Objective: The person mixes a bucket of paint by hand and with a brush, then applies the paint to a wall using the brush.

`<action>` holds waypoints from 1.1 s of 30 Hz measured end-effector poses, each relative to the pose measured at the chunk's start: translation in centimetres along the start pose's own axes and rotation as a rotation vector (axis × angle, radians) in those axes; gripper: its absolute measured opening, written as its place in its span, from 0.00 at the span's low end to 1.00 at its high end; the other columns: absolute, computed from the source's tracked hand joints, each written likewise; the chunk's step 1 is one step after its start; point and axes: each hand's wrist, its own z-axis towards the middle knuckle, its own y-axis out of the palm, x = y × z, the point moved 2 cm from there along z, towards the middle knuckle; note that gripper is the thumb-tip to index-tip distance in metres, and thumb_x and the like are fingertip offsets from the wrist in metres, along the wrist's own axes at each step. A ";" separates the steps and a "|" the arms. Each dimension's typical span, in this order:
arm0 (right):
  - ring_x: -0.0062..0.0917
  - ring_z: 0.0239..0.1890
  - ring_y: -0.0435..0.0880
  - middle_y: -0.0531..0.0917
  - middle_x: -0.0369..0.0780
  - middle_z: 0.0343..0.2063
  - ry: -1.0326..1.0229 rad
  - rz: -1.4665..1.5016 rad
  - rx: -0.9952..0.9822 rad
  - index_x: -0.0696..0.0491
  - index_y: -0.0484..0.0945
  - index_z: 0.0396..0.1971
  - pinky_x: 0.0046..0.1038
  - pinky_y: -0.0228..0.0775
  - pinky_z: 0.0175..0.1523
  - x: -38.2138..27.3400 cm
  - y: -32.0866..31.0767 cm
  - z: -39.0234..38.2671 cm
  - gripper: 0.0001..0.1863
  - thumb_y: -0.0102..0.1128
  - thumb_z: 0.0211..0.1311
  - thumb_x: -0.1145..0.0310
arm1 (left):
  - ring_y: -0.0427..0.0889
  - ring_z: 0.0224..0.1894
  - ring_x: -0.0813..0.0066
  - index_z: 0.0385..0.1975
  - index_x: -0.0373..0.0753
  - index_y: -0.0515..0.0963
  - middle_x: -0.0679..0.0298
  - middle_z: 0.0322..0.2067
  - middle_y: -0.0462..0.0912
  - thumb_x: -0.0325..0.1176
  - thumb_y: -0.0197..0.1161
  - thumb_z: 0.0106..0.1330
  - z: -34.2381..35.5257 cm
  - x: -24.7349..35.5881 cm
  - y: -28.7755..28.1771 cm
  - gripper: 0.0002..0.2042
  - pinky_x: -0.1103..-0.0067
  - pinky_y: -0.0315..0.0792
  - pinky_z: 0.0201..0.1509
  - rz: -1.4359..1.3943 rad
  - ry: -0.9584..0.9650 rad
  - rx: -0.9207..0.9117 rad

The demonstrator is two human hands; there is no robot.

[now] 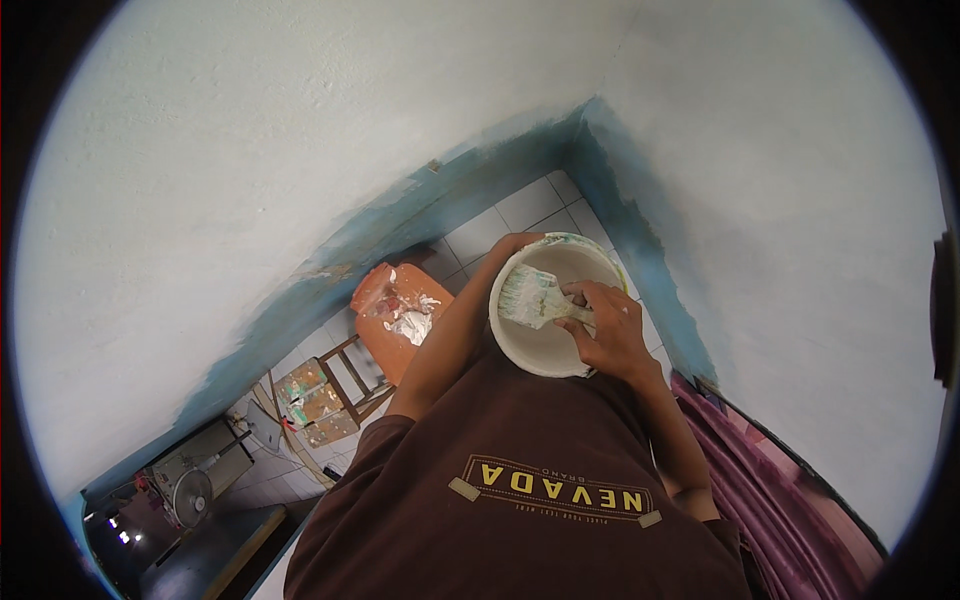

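Left hand: I saw it wrapped under the far rim of the white bowl, steadying it at chest height.
Right hand: clamped on the paintbrush, bristles dipped inside the bowl to load paint.
Shirt print: yellow lettering, near centre.

The round plastic bucket is white inside. The flat paintbrush has white bristles streaked with pale green. The plastered wall is white above a blue band.
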 end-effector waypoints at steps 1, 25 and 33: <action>0.36 0.38 0.85 0.85 0.43 0.34 0.013 0.010 -0.009 0.52 0.78 0.45 0.35 0.75 0.45 0.0 0.0 0.0 0.21 0.74 0.50 0.69 | 0.81 0.45 0.70 0.56 0.34 0.76 0.55 0.49 0.83 0.43 0.60 0.69 0.0 0.0 0.0 0.22 0.72 0.75 0.51 0.004 0.000 -0.001; 0.39 0.40 0.85 0.84 0.43 0.38 0.057 -0.027 -0.119 0.51 0.73 0.47 0.36 0.76 0.45 -0.8 -1.2 0.6 0.20 0.69 0.55 0.71 | 0.83 0.42 0.70 0.54 0.34 0.77 0.55 0.46 0.84 0.44 0.60 0.68 0.3 0.6 -0.9 0.22 0.72 0.77 0.49 -0.001 0.036 0.003; 0.41 0.39 0.84 0.83 0.45 0.35 0.155 0.149 -0.097 0.53 0.71 0.46 0.36 0.76 0.47 -0.7 -0.5 0.2 0.22 0.71 0.54 0.73 | 0.83 0.41 0.69 0.54 0.33 0.78 0.55 0.46 0.85 0.44 0.61 0.68 0.7 0.0 0.2 0.22 0.72 0.78 0.48 -0.043 0.056 0.056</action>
